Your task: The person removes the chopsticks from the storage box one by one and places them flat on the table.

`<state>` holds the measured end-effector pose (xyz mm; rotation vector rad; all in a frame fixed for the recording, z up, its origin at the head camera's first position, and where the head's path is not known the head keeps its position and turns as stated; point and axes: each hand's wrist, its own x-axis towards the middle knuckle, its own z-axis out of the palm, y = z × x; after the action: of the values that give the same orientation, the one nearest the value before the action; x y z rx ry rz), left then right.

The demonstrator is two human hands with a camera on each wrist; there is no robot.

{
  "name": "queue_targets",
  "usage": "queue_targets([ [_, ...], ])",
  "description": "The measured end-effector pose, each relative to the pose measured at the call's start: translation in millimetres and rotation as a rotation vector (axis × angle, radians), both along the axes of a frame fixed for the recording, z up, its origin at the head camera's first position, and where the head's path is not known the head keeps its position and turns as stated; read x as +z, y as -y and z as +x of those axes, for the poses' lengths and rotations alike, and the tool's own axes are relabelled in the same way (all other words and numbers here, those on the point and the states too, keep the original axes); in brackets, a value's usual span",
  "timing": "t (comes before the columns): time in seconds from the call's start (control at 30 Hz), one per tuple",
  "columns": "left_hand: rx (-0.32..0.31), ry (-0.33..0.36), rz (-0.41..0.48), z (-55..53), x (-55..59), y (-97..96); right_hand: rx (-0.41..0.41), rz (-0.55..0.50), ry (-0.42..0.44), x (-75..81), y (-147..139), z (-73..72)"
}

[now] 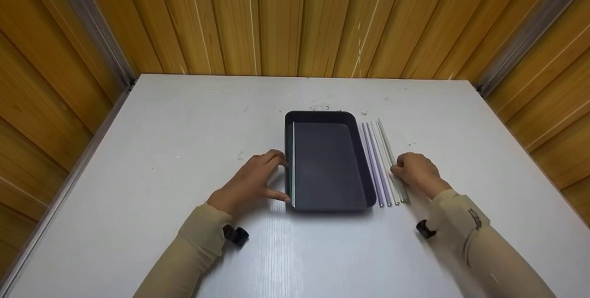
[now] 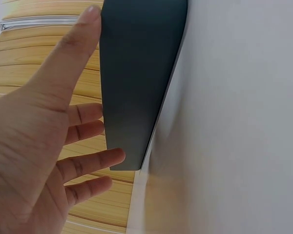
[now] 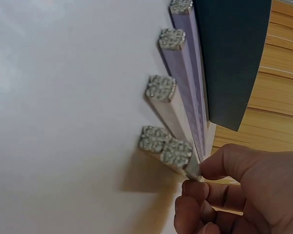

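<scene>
A dark rectangular tray (image 1: 329,169) lies on the white table, and one pale chopstick (image 1: 293,164) lies inside along its left wall. My left hand (image 1: 249,182) is at the tray's left side, fingers spread. In the left wrist view the thumb tip meets the edge of the tray wall (image 2: 136,73). Right of the tray several chopsticks lie side by side: purple ones (image 3: 179,63), a pale one (image 3: 173,109) and two greenish ones (image 3: 177,152), with patterned silvery ends. My right hand (image 1: 418,172) pinches the outermost greenish chopstick between thumb and fingers.
Wood-patterned panels (image 1: 281,21) stand behind the table and at both sides, with metal posts (image 1: 92,21) at the corners. The white tabletop (image 1: 193,118) extends around the tray, with small dark marks near its far side.
</scene>
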<state>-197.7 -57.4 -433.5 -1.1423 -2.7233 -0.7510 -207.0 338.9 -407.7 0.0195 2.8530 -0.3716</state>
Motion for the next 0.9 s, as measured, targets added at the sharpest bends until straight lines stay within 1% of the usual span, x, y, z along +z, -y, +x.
queue_targets([
  [0.23,0.002,0.007,-0.007,0.7,0.5,0.1,0.008,0.002,0.002,-3.2,-4,-1.4],
  [0.43,-0.007,0.018,0.004,-0.6,-0.6,-0.3,-0.001,0.010,0.023,-4.7,-7,-2.6],
  [0.6,-0.009,0.004,0.010,-1.8,-1.5,0.0,0.001,0.003,0.022,-5.9,-8,-3.2],
  [0.77,-0.012,-0.003,0.019,-1.8,-2.2,0.1,0.019,-0.002,0.013,-7.1,-11,-3.9],
  [0.9,-0.007,0.005,0.028,-1.0,-2.1,0.3,0.030,-0.003,0.017,-8.0,-13,-4.9],
])
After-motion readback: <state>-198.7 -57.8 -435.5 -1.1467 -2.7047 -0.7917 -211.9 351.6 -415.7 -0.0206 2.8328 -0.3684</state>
